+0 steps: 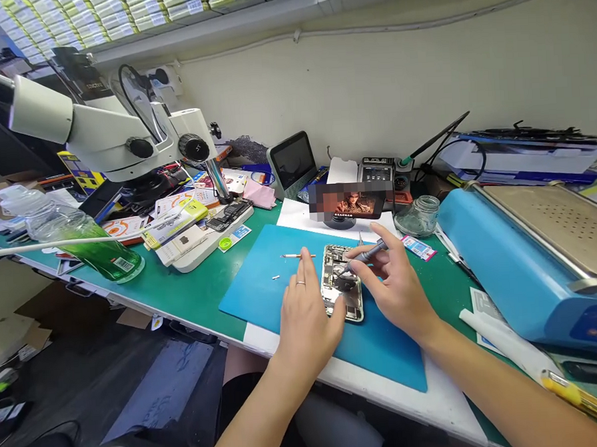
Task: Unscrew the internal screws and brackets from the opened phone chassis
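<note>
An opened smartphone [355,307] lies on the blue mat [261,279], its circuit boards and inner parts exposed. My right hand [394,285] is closed round a slim grey screwdriver [373,251], which slants down with its tip among the phone's parts. My left hand [308,316] lies beside the phone's left edge with its fingers stretched forward. Its thumb reaches over the lower part of the phone; whether it presses there I cannot tell. Just past the left fingertips is a thin stick-like tool [293,256], and a small white piece [276,277] lies left of it.
A microscope [118,139] and a bottle of green liquid [99,244] stand at the left. Behind the mat are a lit phone screen [360,203] on a stand and a glass jar [418,217]. A blue machine [511,272] fills the right side.
</note>
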A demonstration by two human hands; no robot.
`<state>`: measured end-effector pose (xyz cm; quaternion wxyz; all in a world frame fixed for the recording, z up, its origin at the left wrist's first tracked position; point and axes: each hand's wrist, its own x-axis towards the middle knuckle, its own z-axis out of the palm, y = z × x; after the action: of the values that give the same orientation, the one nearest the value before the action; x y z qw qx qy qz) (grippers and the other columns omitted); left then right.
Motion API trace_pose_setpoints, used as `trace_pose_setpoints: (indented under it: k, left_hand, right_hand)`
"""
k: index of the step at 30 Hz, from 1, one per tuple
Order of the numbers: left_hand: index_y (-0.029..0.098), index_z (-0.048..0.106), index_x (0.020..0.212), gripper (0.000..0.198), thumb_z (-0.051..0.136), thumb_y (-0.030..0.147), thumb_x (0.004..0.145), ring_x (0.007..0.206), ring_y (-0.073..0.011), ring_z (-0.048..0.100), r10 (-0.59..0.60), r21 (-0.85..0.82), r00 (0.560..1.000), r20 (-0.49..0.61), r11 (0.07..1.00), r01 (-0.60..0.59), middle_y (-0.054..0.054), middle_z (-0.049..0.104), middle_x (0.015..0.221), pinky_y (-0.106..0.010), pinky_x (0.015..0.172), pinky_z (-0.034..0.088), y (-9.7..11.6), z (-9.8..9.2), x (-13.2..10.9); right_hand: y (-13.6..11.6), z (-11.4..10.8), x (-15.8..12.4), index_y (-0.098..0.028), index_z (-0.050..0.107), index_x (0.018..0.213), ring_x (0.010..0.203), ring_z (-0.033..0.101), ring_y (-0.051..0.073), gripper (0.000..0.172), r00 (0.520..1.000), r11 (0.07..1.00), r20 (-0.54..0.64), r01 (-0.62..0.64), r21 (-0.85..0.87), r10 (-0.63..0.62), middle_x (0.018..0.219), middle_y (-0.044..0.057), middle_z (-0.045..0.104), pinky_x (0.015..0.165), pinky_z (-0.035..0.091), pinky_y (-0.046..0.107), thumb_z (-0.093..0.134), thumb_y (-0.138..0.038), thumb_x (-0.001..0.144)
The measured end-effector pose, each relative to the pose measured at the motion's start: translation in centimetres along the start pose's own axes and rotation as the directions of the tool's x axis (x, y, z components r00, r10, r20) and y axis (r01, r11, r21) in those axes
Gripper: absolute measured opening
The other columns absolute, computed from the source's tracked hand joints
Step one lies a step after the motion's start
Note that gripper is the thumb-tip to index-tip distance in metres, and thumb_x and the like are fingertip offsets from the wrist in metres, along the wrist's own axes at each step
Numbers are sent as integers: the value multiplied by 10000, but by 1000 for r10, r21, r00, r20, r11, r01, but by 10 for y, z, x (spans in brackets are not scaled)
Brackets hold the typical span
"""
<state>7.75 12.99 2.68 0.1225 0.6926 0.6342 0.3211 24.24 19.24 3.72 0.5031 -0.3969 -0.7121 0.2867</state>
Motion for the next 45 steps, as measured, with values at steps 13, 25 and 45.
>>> trace_pose_setpoints:
  k: [13, 25, 45]
  left_hand:
    - [71, 31, 1665, 887, 519, 158, 929, 1533, -373, 358, -41, -9, 999, -23, 999, 41, -220, 367, 1664, -515, 1182, 415, 1, 6, 8]
    - [54, 25, 1662, 865, 491, 139, 938, 1450, -369, 479, -28, -46, 999, -31, 999, 26, -235, 356, 1666, -474, 1138, 460, 0, 10, 8]
    - [86, 35, 1668, 855, 500, 156, 953, 1338, -347, 573, -32, -79, 999, -20, 996, 31, -223, 391, 1648, -466, 1071, 510, -4, 11, 8]
  right_hand:
    - [-2, 0, 0, -317, 357, 1536, 922, 724, 203, 598, 1000, 1000, 19, 5, -1, -5, 1095, 60, 742, 831, 644, 404, 630, -272, 1007]
    - [-2, 8, 1, -290, 406, 1376, 903, 750, 213, 476, 999, 998, 21, -31, 46, 31, 1099, 67, 770, 816, 640, 404, 671, -357, 986]
    - [-6, 17, -2, -342, 425, 1479, 871, 757, 247, 527, 988, 994, 133, -86, 65, 77, 1076, 52, 721, 770, 686, 481, 638, -312, 999]
